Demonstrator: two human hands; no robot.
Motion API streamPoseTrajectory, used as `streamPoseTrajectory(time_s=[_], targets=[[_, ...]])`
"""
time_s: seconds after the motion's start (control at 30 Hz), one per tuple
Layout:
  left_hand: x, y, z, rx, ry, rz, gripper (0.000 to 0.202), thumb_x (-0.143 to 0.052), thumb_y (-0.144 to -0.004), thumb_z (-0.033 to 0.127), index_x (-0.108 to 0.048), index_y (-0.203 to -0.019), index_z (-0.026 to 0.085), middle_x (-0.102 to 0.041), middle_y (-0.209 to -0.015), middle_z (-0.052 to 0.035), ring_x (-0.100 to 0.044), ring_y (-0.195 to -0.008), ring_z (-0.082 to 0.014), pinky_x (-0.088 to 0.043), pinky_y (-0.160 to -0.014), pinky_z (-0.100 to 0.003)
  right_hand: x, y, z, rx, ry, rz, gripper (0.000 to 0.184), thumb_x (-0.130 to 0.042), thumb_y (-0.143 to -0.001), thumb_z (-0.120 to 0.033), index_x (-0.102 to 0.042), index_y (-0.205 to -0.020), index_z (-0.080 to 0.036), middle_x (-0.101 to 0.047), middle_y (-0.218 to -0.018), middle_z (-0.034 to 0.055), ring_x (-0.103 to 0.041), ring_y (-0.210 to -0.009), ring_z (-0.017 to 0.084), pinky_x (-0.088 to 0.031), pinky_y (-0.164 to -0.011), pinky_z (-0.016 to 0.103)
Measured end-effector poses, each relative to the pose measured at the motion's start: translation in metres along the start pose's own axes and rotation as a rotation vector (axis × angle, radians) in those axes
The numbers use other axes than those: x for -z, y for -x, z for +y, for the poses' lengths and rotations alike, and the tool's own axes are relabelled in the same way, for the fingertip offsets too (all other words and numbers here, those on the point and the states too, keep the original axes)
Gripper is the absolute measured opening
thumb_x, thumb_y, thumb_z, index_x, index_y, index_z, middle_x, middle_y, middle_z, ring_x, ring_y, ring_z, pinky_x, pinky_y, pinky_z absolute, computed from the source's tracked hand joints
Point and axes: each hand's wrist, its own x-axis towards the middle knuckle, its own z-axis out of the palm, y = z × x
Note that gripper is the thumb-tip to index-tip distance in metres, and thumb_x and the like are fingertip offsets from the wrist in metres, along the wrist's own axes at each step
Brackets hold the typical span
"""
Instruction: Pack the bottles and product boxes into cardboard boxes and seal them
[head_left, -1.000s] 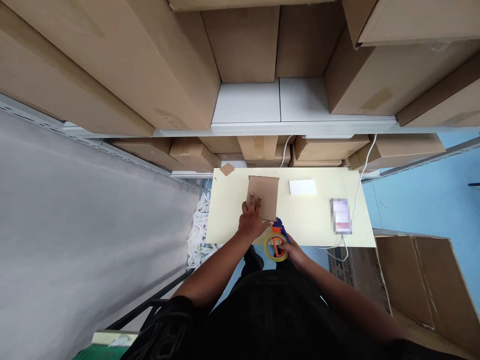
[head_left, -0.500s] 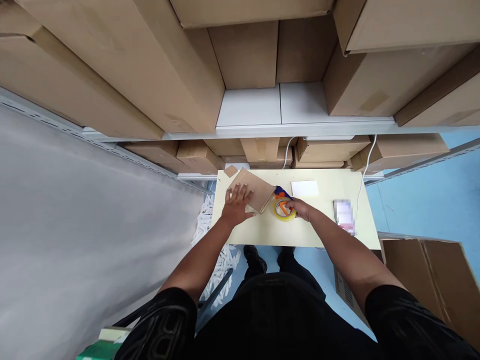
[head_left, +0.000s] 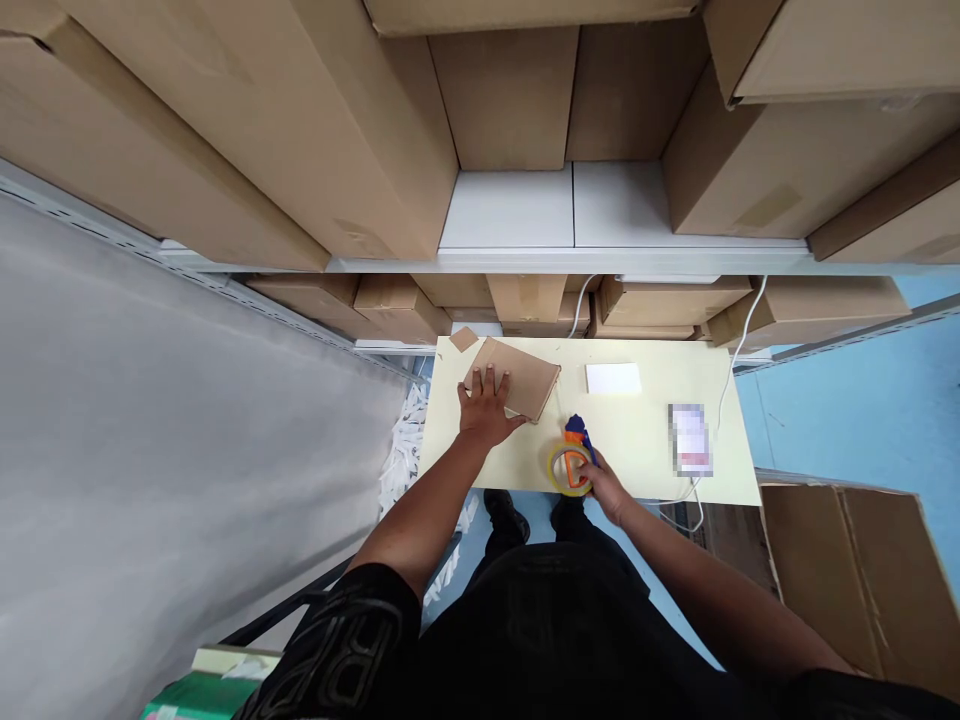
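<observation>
A flat, folded piece of brown cardboard (head_left: 529,372) lies at an angle on the pale yellow table (head_left: 637,440). Pressing on its left part is my left hand (head_left: 486,405), fingers spread and flat. My right hand (head_left: 604,487) grips an orange and blue tape dispenser (head_left: 576,432) loaded with a yellowish tape roll (head_left: 553,470). The dispenser is near the table's front edge, apart from the cardboard, its blue head pointing away from me. My fingers hide part of its handle.
A small cardboard scrap (head_left: 463,339) and a white rectangular pad (head_left: 613,378) lie on the table. To the right are a blurred-out phone-sized item (head_left: 691,440) and a white cable (head_left: 739,350). Shelves (head_left: 510,215) with brown boxes rise behind. Paper shreds (head_left: 405,435) lie at left, an open carton (head_left: 847,570) at right.
My right hand has pulled the tape dispenser away from the cardboard's right edge, toward me. My left hand stays flat on the cardboard. The view has shifted slightly.
</observation>
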Motion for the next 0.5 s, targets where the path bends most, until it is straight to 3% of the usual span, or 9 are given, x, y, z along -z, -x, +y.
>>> streamPoseTrajectory(time_s=[0.1,0.27,0.37,0.5], targets=[[-0.001,0.006,0.012,0.026,-0.001,-0.01,0.1,-0.05,-0.087,0.078,-0.025,-0.165,0.02,-0.014,-0.172,-0.0201,-0.006,-0.156,-0.0498,-0.01,-0.117,-0.073,-0.029,0.015,0.019,-0.007,-0.065,0.003,0.072,-0.059,-0.072,-0.044,-0.046,-0.141,-0.03,-0.064,-0.084,0.0018,-0.056,-0.065,0.021,-0.036,-0.051,0.029],[0.001,0.015,0.029,0.051,-0.022,-0.056,0.1,-0.044,-0.088,0.079,-0.024,-0.165,0.019,-0.016,-0.171,-0.0225,-0.011,-0.153,-0.0516,-0.017,-0.114,-0.073,-0.067,0.004,0.014,-0.076,-0.085,-0.029,0.075,-0.062,-0.07,-0.041,-0.042,-0.141,-0.03,-0.061,-0.08,-0.0003,-0.051,-0.057,0.018,-0.036,-0.048,0.028],[0.004,0.022,0.029,0.067,-0.016,-0.045,0.095,-0.041,-0.091,0.078,-0.024,-0.165,0.02,-0.02,-0.169,-0.0233,-0.019,-0.15,-0.0514,-0.026,-0.11,-0.069,-0.069,-0.009,0.003,-0.08,-0.14,0.013,0.068,-0.06,-0.07,-0.041,-0.046,-0.135,-0.028,-0.061,-0.081,0.0003,-0.052,-0.06,0.018,-0.035,-0.048,0.026],[0.008,0.033,0.006,-0.002,0.007,-0.043,0.089,-0.047,-0.092,0.073,-0.027,-0.164,0.025,-0.035,-0.161,-0.0209,-0.034,-0.143,-0.0461,-0.03,-0.112,-0.061,-0.044,-0.027,-0.023,-0.066,-0.137,0.043,0.06,-0.059,-0.068,-0.039,-0.052,-0.126,-0.026,-0.063,-0.085,0.0006,-0.054,-0.068,0.017,-0.036,-0.051,0.024]])
